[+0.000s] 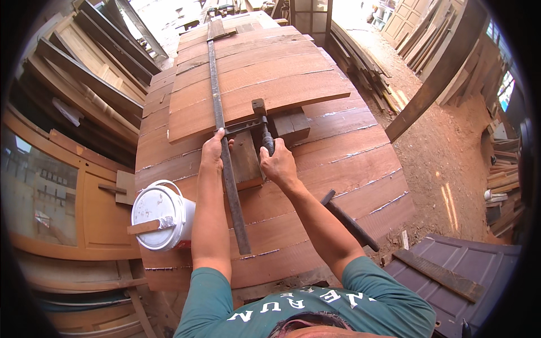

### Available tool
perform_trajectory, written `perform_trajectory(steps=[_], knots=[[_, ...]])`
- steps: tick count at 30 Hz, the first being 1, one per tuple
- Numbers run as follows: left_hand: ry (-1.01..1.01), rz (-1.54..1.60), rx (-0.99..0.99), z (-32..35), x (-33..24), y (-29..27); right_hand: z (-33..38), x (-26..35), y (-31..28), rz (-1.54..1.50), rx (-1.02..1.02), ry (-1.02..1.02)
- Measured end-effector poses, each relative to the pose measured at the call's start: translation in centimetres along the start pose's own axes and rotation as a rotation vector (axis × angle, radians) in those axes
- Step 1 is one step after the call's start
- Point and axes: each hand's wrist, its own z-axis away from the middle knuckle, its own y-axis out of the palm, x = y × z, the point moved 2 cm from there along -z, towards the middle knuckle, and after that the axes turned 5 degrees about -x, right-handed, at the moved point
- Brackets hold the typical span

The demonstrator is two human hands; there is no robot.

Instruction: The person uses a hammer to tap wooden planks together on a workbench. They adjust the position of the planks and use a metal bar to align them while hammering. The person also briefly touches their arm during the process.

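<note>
Two bare hands work on a stack of reddish boards glued edge to edge, seen from above. Nearest, at 6 o'clock, the person's green shirt fills the lower edge. At 8 o'clock a white bucket with a stick across its lid stands against the boards' left edge. At 4 o'clock a dark hammer lies on the boards, apart from both hands. Near centre, the left hand is closed round the long metal bar clamp, which runs from 6 toward 12 o'clock. Just right of it, the right hand is wrapped round the clamp's screw handle; the screw bears on a small wood block. Farther, at 12 o'clock, a shorter panel lies atop the stack. Planks lean at 1 o'clock beside a sawdust floor.
</note>
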Motion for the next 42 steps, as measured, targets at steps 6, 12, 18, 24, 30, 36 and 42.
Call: perform_trajectory(steps=[6,12,18,24,30,36,42], knots=[[-0.041,0.039,-0.021,0.8,-0.8,0.0,-1.3,-1.2,1.1,-0.277,0.062,0.041],[0.0,0.008,-0.026,0.9,-1.0,-0.1,-2.0,-2.8,2.2,-0.288,0.09,0.042],[0.012,-0.08,-0.044,0.6,-0.9,0.0,-0.5,-1.0,0.9,-0.06,-0.018,-0.033],[0.038,-0.053,-0.067,0.3,-1.5,0.0,-0.2,0.4,0.0,-0.268,0.195,0.219],[0.115,-0.139,-0.073,0.8,0.1,1.0,-0.4,-4.1,2.2,0.015,0.002,-0.014],[0.044,-0.132,-0.042,0.7,0.5,0.4,1.1,-3.2,2.4,-0.016,-0.248,-0.2],[0.087,-0.204,-0.095,0.7,0.0,1.2,0.7,-3.8,2.8,-0.08,-0.105,-0.031]])
